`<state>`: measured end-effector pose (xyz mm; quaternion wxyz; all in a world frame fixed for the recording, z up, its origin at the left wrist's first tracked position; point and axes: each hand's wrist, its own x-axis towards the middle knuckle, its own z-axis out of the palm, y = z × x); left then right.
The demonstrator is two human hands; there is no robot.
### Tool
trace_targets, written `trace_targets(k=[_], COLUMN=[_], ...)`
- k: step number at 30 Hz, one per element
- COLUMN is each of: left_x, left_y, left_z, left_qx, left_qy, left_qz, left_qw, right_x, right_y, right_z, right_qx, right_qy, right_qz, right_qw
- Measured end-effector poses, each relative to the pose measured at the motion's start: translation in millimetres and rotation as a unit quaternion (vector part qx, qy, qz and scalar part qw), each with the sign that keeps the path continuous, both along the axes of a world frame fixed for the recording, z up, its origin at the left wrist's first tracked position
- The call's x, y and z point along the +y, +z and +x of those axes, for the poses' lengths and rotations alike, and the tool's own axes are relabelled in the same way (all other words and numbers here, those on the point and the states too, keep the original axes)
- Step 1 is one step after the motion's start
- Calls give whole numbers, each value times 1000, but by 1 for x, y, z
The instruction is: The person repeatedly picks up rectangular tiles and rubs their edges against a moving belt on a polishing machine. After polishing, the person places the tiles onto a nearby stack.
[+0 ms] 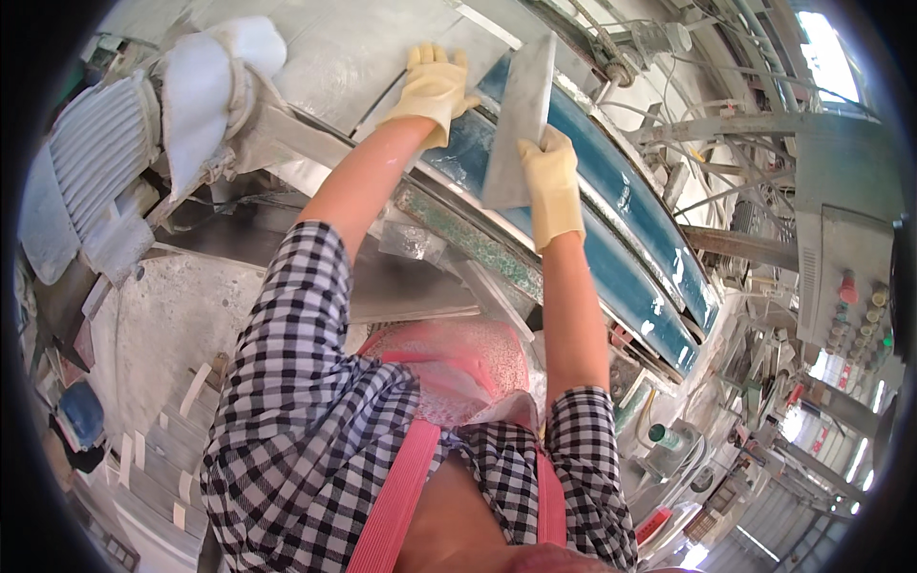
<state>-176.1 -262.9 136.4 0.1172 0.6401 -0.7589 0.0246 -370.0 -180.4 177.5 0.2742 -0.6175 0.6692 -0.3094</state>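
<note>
My left hand (435,88), in a pale yellow rubber glove, lies with its fingers stretched out on a flat grey surface (334,57), near the end of the blue bands. My right hand (552,183), gloved the same way, grips the right edge of a thin rectangular grey-white slab (521,124). Whether the slab is stone or tile I cannot tell. It stands tilted up across the blue bands (611,244), thumb and fingers pinching its edge. Its lower end reaches close to the near rail.
A worn green-flecked rail (468,234) runs along the near side of the bands. A dusty ribbed motor (100,143) sits at the left. On the right stands a grey control box (845,277) with coloured buttons. Grey strips (158,458) lie at the lower left.
</note>
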Motion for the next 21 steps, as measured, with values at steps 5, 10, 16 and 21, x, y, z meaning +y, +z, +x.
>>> trace_targets(k=[5,10,16,21], left_x=[-21,-44,-32,-38], left_y=[-2,-8,20,62], left_z=[-26,-42,-30,32], left_qx=[-92,-81,15,468], left_qy=[42,64,14,-65], left_qz=[107,238,191,213], left_qw=[989,966,981,855], right_x=[26,37,38,17], right_y=[-13,-19,-15,-29], right_z=[-43,-47,-51,-49], right_qx=[81,101,71,57], right_qy=[-14,18,18,14], right_qz=[17,-29,-24,-70], right_qw=[996,994,997,996])
